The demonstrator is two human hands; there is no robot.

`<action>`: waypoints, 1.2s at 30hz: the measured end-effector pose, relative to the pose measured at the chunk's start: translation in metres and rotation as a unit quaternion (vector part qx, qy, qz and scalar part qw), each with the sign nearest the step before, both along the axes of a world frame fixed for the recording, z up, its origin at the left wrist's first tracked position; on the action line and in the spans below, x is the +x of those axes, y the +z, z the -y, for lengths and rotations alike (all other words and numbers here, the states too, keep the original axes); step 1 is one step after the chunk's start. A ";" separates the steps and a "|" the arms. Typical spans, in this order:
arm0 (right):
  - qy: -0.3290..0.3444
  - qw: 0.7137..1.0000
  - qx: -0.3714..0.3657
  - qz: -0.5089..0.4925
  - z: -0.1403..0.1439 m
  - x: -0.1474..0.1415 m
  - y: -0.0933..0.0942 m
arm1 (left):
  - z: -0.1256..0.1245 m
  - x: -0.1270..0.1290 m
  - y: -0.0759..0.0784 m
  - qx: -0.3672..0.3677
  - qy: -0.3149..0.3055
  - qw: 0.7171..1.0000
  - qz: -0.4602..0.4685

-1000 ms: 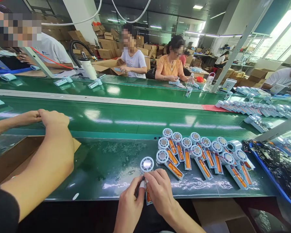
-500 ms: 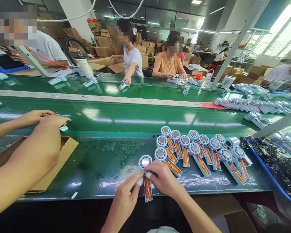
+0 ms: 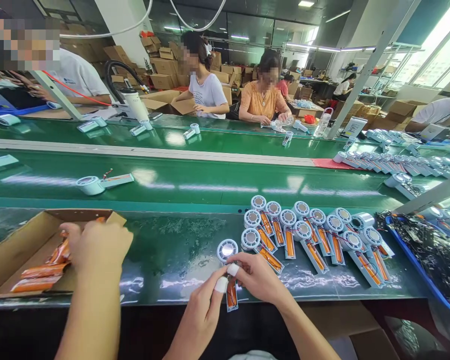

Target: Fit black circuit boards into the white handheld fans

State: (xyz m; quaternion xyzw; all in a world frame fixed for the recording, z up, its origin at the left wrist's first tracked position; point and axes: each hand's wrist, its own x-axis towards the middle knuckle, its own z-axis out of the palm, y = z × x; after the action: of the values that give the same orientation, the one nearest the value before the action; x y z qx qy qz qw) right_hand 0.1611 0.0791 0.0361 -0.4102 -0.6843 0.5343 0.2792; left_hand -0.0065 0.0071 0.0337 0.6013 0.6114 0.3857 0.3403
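Both your hands are pinched on the same piece: your left hand (image 3: 204, 312) holds the handle of the open fan half (image 3: 228, 272) from below, its taped fingertip (image 3: 221, 284) pressed beside the orange battery (image 3: 231, 294), while your right hand (image 3: 257, 277) grips it from the right, just under the round white head. The piece lies at the near edge of the green bench (image 3: 172, 260), partly hidden by your fingers, so you cannot see from here how the thin wires sit.

That is the likely weak spot: pressing the battery down with a wire trapped beneath it could nick or pinch the lead. The handle also overhangs the bench edge, so a loosened grip could let it drop toward your lap.

Just to the right of your right hand lies a row of open fan halves (image 3: 315, 240); a wide sweep of your wrist could knock them out of line. To the left of your left hand, a co-worker's hand (image 3: 97, 247) reaches into a cardboard box (image 3: 15, 250) of orange batteries, close enough for elbows to bump.
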 end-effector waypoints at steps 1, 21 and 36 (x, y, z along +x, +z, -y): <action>-0.008 0.998 -0.051 -0.039 0.000 0.001 -0.002 | 0.002 0.002 0.001 -0.021 0.015 0.999 0.027; -0.098 0.921 -0.232 -0.297 -0.004 0.004 -0.007 | -0.022 0.035 -0.029 -0.155 0.135 0.893 0.401; -0.127 0.990 0.067 0.011 0.015 0.026 0.000 | -0.019 0.028 -0.027 -0.083 0.107 0.954 0.269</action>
State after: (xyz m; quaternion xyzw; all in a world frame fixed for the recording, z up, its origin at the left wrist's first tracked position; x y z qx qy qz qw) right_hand 0.1870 0.0642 0.0358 -0.4799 -0.6638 0.4428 0.3645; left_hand 0.0212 0.0258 0.0070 0.3759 0.5880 0.5154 0.4973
